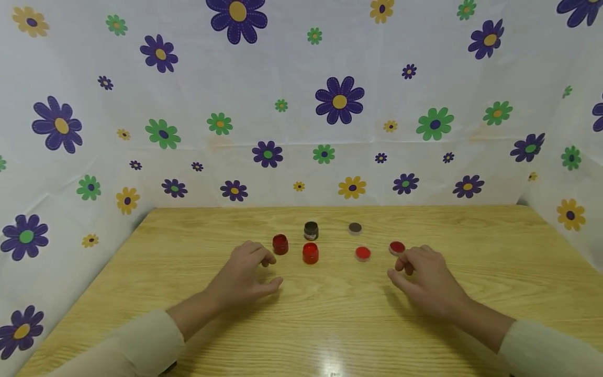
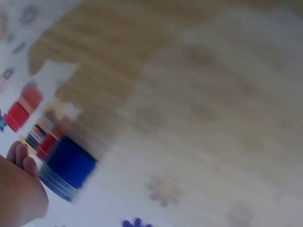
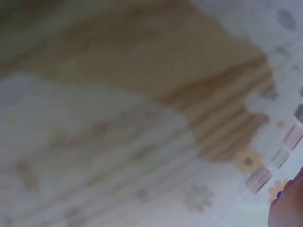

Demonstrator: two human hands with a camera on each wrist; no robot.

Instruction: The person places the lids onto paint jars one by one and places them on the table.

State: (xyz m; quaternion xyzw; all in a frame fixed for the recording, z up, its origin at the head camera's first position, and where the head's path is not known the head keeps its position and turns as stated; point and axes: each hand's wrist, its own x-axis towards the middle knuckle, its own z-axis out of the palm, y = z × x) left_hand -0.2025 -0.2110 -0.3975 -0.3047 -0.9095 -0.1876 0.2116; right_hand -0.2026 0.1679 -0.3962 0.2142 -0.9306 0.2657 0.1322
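Two bare hands extend over a wood-grain worktop (image 1: 330, 314) in the head view I monitor remotely. The left hand (image 1: 240, 275), its thumb and fingers apart with nothing visible between them, is just beside a dark red jar (image 1: 280, 245). That jar, a black jar (image 1: 311, 231) and a bright red jar (image 1: 310, 254) stand uncapped near the middle, nearer the far edge than the near one. Toward the right edge lie three lids: a black lid (image 1: 355, 228) nearest the far edge, a bright red lid (image 1: 363, 254) and, farthest right, a dark red lid (image 1: 397, 247). The right hand (image 1: 428, 280) is just beside that last lid, thumb apart from loosely bent fingers; I cannot tell whether they touch it. Flowered cloth (image 1: 282, 63) hangs beyond the far edge.

In my left wrist view, a blue jar (image 2: 71, 163) sits just beside the fingers (image 2: 20, 153), contact unclear; a blurred red container (image 2: 18, 116) shows beyond.

My right wrist view catches the right hand at the frame's border, near a blurred row of small blocks (image 3: 259, 179) I cannot identify.
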